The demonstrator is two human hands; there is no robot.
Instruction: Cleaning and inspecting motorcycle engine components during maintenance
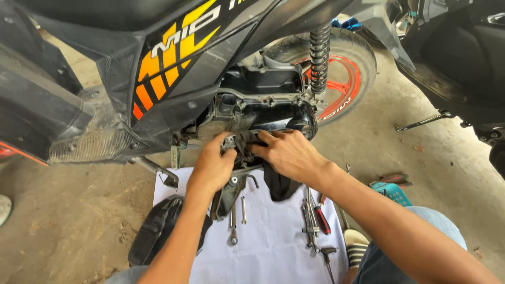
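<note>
Two hands, left hand (pixel 213 165) and right hand (pixel 286 153), grip one dark rag (pixel 279 184), seemingly.

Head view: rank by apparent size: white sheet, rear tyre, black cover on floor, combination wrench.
1. White sheet
2. Rear tyre, partly hidden
3. Black cover, nearer the camera, so unsure against the tyre
4. Combination wrench

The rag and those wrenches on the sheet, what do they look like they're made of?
Rag: soft dark cloth, matte; it folds and hangs limp under the right hand. Wrenches: probably steel, bare silvery finish that glints on the white sheet.
</note>
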